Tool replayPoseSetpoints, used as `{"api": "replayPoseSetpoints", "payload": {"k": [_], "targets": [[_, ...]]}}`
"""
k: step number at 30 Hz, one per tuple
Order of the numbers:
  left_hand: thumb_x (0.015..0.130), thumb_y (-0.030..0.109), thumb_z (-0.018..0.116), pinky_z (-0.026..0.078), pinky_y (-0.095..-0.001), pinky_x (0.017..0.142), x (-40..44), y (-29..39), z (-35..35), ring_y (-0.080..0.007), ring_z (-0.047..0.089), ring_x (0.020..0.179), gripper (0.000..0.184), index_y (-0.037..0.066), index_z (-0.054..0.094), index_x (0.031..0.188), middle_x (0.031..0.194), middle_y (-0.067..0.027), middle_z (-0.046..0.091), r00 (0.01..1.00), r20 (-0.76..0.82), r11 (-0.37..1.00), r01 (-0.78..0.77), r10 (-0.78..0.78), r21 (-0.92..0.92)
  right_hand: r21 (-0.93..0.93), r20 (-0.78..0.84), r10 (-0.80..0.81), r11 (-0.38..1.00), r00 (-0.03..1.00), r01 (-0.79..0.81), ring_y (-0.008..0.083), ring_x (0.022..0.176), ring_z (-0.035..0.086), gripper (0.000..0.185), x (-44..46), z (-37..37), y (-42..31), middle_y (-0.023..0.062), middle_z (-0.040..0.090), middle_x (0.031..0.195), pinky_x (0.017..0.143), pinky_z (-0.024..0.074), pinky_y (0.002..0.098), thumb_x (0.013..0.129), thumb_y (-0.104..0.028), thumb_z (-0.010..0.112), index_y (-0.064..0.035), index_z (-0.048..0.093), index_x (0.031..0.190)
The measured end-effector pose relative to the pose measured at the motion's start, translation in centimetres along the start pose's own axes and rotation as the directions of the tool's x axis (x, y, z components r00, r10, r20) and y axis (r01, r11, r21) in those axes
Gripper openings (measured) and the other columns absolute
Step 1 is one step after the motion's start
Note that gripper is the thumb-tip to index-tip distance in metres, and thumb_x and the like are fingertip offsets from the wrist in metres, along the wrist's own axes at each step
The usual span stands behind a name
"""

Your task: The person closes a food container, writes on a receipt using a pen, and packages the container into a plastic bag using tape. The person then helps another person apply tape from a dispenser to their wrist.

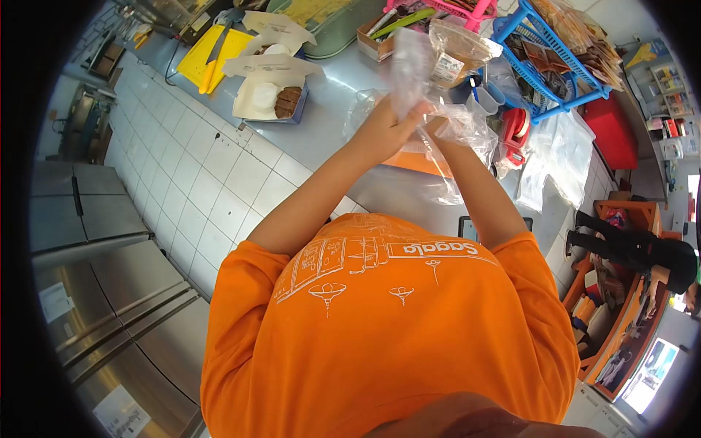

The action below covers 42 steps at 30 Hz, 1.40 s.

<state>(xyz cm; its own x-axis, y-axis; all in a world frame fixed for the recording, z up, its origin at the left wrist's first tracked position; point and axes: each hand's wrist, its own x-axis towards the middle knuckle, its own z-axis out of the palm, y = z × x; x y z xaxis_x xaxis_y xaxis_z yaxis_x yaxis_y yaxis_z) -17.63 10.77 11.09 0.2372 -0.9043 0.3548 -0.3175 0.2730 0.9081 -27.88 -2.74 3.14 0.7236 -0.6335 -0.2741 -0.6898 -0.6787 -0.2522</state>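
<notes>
Above the steel table, my left hand (391,131) has its fingers closed on a clear plastic bag (412,69), whose upper part is blurred. My right hand (437,125) is beside it, mostly hidden behind the crumpled clear plastic (467,128), so its fingers do not show well. Beneath my hands lies an orange item (420,162), partly covered by clear plastic. To the left, an open box (298,111) holds a white round container (264,98) and brown food (288,103). A second open box stands behind it.
A yellow board (212,55) with a knife lies at the back left. A blue basket (569,91), red tape dispenser (515,135), cups and plastic bags (558,157) are on the right. Another person (635,244) stands beyond the table at right.
</notes>
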Motion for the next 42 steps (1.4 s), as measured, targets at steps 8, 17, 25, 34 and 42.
{"api": "replayPoseSetpoints", "payload": {"k": [8,17,25,34,42], "targets": [[0.075,0.005,0.063,0.044,-0.0453,0.090,-2.3,10.7,-2.2,-0.0301,0.056,0.101,0.048,-0.003,0.047,0.119,0.110,-0.0176,0.057,0.758,-0.268,0.778,-0.459,0.595,0.429,-0.023,-0.020,-0.017,1.000,1.000,0.017,0.0269,0.096,0.063,0.035,-1.7,0.5,0.2,0.0084,0.067,0.104,0.083,0.0466,0.0365,0.085,-0.038,0.056,-0.0111,0.067,0.104],[0.082,0.028,0.056,0.048,-0.0411,0.083,-2.6,-4.0,-0.8,-0.0336,0.061,0.098,0.031,0.009,0.064,0.105,0.103,-0.0178,0.064,0.688,0.242,0.436,0.120,-0.684,0.892,0.219,-0.284,-0.220,0.933,0.933,0.287,0.0254,0.088,0.062,0.027,-10.5,-5.2,0.2,0.0075,0.065,0.094,0.078,0.0465,0.0352,0.085,-0.032,0.057,-0.0088,0.065,0.097],[0.077,0.053,0.061,0.033,-0.0601,0.099,-2.6,-10.2,0.1,-0.0407,0.035,0.129,0.083,0.018,0.029,0.145,0.146,-0.0207,0.030,0.902,0.273,0.400,-0.125,-0.336,0.908,0.723,-0.679,-0.706,-0.691,0.203,0.015,0.0189,0.057,0.054,0.020,-19.3,-1.1,8.7,0.0082,0.063,0.082,0.055,0.0474,0.0326,0.084,-0.022,0.064,-0.0046,0.064,0.094],[0.064,0.079,0.056,0.013,-0.0718,0.102,-1.1,-12.9,1.5,-0.0445,0.014,0.139,0.103,0.028,0.025,0.147,0.153,-0.0199,0.016,0.811,0.443,0.290,-0.349,-0.383,0.891,0.622,-0.059,0.162,0.778,0.985,-0.090,0.0279,0.087,0.062,0.033,-13.4,16.0,4.6,0.0169,0.066,0.093,0.076,0.0470,0.0373,0.085,-0.032,0.060,-0.0054,0.064,0.104],[0.089,0.028,0.055,0.043,-0.0424,0.092,-1.2,-15.4,-6.4,-0.0289,0.055,0.108,0.034,0.007,0.058,0.115,0.117,-0.0170,0.058,0.909,0.417,0.477,-0.374,0.018,0.795,0.320,0.017,0.260,0.913,0.966,-0.251,0.0302,0.088,0.063,0.033,-11.4,9.2,1.2,0.0105,0.067,0.090,0.075,0.0481,0.0395,0.080,-0.041,0.066,-0.0121,0.064,0.097]]}}
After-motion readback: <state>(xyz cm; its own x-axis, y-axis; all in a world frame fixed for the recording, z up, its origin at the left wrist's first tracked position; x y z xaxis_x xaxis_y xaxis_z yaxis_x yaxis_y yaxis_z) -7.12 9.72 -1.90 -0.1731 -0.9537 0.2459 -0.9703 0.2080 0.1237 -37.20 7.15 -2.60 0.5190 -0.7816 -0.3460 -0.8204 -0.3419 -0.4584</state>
